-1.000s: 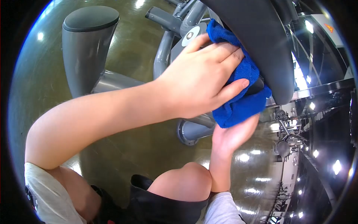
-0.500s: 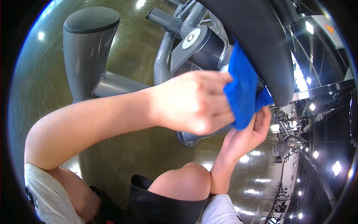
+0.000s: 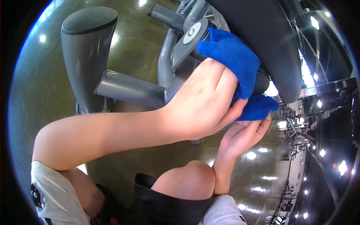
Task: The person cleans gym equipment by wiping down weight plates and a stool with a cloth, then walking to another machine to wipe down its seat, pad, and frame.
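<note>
A blue cloth lies over the fingers of my left hand, hiding their tips. My left thumb presses against its lower fold, so the hand is closed on it. Lower right, my right hand is turned palm up with curled fingers around the lower end of the same blue material; its fingertips are partly covered. Whether this is one cloth or two I cannot tell. Between the cloth and a large black pad, a dark rounded end of the machine shows.
Grey tubular frame parts of a gym machine cross behind my arm. A thick grey post with a dark cap stands at left. My bent knee is below, over a glossy floor. More gym equipment appears at far right.
My left hand has rolled over and moved up, its fingers now pushed under the spread cloth with the thumb on the near side. My right hand stays nearly in place, with more cloth showing above it.
</note>
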Motion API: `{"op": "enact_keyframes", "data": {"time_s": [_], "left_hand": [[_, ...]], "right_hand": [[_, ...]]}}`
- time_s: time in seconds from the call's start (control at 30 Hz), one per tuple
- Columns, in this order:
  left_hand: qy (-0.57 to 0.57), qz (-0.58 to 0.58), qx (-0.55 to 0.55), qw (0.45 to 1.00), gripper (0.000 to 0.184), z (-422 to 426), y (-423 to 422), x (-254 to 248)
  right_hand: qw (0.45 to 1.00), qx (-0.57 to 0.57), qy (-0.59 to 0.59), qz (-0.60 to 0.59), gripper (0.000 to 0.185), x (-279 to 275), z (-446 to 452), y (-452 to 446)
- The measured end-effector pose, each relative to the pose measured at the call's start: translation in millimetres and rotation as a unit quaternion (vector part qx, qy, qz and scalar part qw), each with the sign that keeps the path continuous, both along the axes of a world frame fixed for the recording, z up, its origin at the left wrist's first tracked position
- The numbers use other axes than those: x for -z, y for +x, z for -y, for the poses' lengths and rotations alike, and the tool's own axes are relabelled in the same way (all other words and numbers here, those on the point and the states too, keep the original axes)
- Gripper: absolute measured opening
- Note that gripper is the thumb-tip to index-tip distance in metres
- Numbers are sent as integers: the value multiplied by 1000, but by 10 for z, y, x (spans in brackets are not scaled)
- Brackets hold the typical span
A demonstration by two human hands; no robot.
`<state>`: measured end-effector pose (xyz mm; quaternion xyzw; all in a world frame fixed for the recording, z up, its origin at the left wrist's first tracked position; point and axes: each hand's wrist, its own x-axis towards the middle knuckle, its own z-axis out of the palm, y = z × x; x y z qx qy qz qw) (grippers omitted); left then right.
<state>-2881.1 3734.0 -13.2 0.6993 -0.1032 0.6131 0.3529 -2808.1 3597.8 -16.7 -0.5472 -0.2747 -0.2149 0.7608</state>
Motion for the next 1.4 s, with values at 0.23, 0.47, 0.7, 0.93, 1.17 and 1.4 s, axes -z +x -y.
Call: {"op": "enact_keyframes", "data": {"time_s": [0.23, 0.47, 0.7, 0.93, 1.17, 1.4], "left_hand": [[60, -111, -57, 990, 30, -248, 14, -303], [110, -151, -73, 980, 26, -325, -256, -170], [179, -130, -123, 967, 22, 367, -1238, -295], [275, -91, -179, 940, 21, 61, 627, -312], [3, -96, -23, 995, 21, 55, 47, 158], [-42, -32, 133, 990, 26, 560, 4, 608]], "right_hand": [[995, 46, -26, 80, 32, -217, -14, -126], [998, 29, -44, 33, 33, -218, 210, 78], [995, -18, -53, 84, 28, -141, 244, 142], [998, 31, -40, 31, 34, 12, 192, 20], [995, -48, -13, -85, 37, -48, 274, 151], [886, -412, 110, -180, 41, -304, 427, 132]]}}
